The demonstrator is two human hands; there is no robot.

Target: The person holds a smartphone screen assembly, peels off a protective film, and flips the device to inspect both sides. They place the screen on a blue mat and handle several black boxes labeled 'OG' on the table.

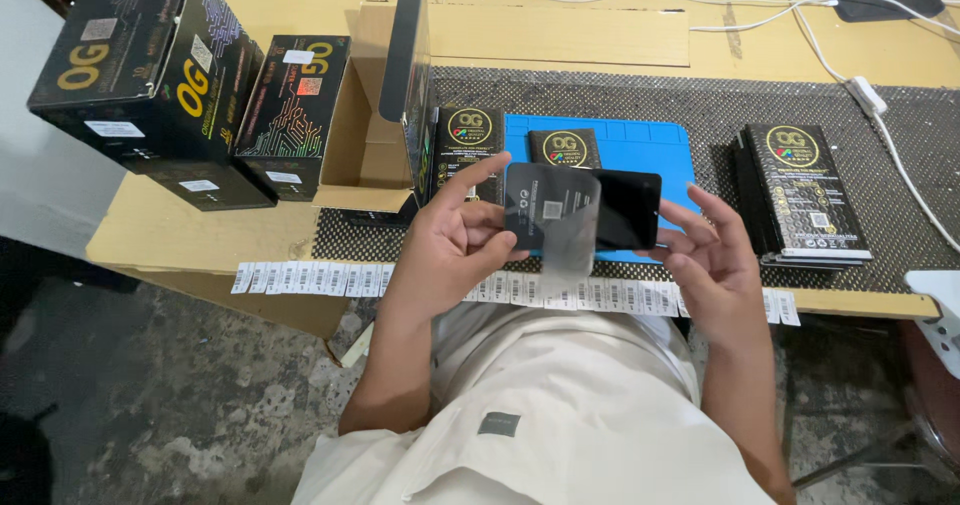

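While pinched at its left edge between thumb and fingers (478, 227) of the left hand (450, 250), hangs a translucent protector sheet (553, 220) above the near edge of the table (180, 227), overlapping the left half of a black phone (628, 209). Supports the phone's right end on the spread fingertips of the right hand (712, 260), fingers apart and loosely curled, touching rather than clamping. Hovers over a blue work mat (640, 147), which lies on a black dotted pad (720, 110). Shows two small black packets (565, 148) on the mat's far-left part. Rests a stack of black packages (805, 197) to the right, well apart from the hands. Stands an open cardboard box (375, 115) to the left, with two black cartons (150, 70) farther left. Runs a strip of white barcode labels (310, 278) along the near table edge. Trails white cables (820, 35) across the far right.
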